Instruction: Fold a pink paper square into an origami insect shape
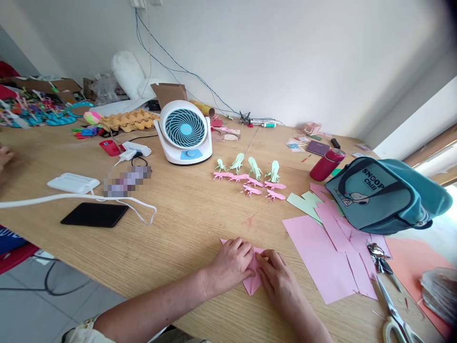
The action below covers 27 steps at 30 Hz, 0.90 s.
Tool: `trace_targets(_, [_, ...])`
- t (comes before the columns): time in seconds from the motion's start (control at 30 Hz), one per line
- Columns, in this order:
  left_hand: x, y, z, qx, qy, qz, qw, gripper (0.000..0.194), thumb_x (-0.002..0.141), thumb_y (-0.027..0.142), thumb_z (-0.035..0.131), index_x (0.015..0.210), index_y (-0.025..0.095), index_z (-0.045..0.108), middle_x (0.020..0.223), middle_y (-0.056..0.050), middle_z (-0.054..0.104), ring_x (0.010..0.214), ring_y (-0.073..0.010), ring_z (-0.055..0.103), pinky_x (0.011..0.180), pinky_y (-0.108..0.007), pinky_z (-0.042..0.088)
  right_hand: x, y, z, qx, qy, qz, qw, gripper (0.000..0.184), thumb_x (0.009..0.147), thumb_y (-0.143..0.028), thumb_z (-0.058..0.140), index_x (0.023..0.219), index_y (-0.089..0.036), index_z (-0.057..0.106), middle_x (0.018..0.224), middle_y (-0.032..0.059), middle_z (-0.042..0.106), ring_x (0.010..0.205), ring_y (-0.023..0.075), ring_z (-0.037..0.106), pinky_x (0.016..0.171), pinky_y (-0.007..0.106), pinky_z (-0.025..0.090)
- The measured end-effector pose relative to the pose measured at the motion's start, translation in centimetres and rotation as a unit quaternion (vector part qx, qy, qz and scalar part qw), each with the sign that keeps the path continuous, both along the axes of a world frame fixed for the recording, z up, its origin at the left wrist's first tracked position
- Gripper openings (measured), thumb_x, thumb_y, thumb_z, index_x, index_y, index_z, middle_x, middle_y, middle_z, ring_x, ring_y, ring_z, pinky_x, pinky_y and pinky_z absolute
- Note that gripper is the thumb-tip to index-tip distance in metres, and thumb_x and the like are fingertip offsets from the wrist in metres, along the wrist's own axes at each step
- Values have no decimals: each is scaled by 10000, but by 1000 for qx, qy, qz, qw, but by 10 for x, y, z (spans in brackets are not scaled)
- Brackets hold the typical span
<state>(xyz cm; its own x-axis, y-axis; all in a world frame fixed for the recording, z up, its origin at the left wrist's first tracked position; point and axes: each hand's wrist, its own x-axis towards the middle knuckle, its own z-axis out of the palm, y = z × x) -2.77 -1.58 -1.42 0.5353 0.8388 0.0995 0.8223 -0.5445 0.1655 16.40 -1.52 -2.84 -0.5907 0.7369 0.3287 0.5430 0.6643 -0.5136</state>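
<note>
Forearms [153, 305] lead to left hand [231, 264] and right hand [280, 276], both clamped on folded pink paper [252, 285]; uneven finger pressure could skew it.

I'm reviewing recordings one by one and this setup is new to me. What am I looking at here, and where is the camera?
There is no machine: a camera worn on a person's head looks forward and down at their work. The bare left hand rests on a folded pink paper on a wooden table, and the bare right hand appears to pinch it. Beyond are pink figures and green figures, apparently folded paper, with a white fan behind to the left. Pink sheets, scissors and a teal bag are to the right.
</note>
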Motion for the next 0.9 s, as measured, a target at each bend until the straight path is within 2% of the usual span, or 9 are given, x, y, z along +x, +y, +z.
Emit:
trace_targets(0.27, [6, -1, 4, -7, 18, 0, 1000, 325, 870, 388, 703, 1061, 143, 610, 1034, -76, 629, 986, -250, 566, 841, -381, 497, 1, 0, -1, 13, -4, -10, 1000, 303, 971, -129, 461, 1219, -238, 597, 1031, 87, 590, 924, 216, 627, 802, 357, 584])
trace_targets(0.57, [6, -7, -3, -5, -6, 31, 1000, 371, 860, 381, 718, 1142, 162, 619, 1107, -64, 649, 1031, -261, 563, 889, -405, 497, 1, 0, -3, 16, -25, -20, 999, 253, 965, -135, 478, 1162, -207, 620, 1046, 100, 588, 945, 237, 616, 821, 398, 560])
trace_targets(0.7, [8, -8, -1, -20, -17, 46, 999, 394, 859, 406, 715, 1152, 160, 621, 1121, -70, 648, 1056, -264, 559, 906, -420, 503, 2, -1, -4, 20, -32, -20, 999, 275, 966, -136, 482, 1200, -215, 603, 1051, 95, 588, 943, 238, 603, 823, 405, 542])
trace_targets(0.9, [14, -9, 3, -57, -18, 46, 997, 368, 849, 338, 730, 1136, 131, 629, 1115, -78, 638, 1056, -266, 567, 913, -410, 523, 2, 0, -6, 25, -37, -16, 999, 271, 967, -131, 474, 1196, -208, 596, 1063, 100, 580, 944, 239, 588, 828, 408, 528])
